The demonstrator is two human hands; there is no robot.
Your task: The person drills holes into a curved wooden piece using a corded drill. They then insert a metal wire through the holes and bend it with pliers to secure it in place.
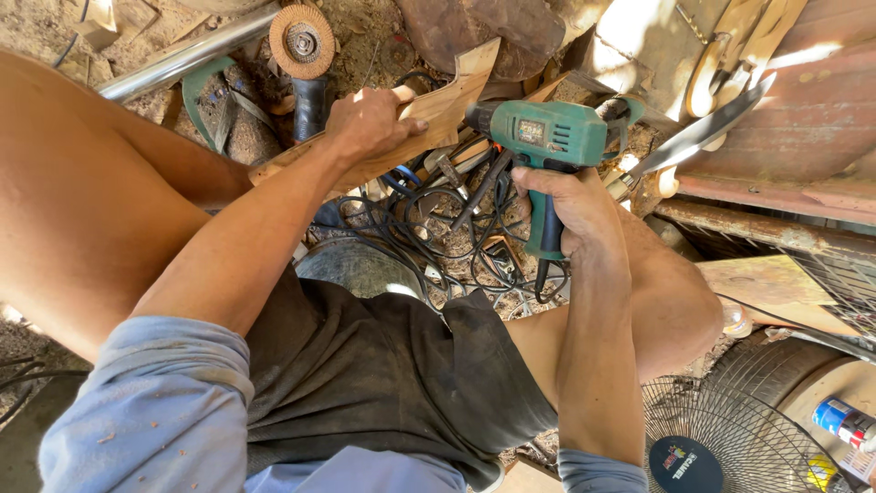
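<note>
My left hand [370,123] grips a carved wooden piece [438,114] that slants from lower left up to a point at upper right. My right hand [570,215] is closed around the handle of a green electric drill [547,137]. The drill's nose points left and meets the wood just right of my left fingers. Both forearms reach forward over my bare knees.
An angle grinder with a sanding disc [303,41] lies beyond the wood, beside a metal pipe [182,57]. Tangled black cables [438,246] cover the ground. A large knife [698,135] rests at right. A fan guard [721,438] and a spray can [844,422] sit at lower right.
</note>
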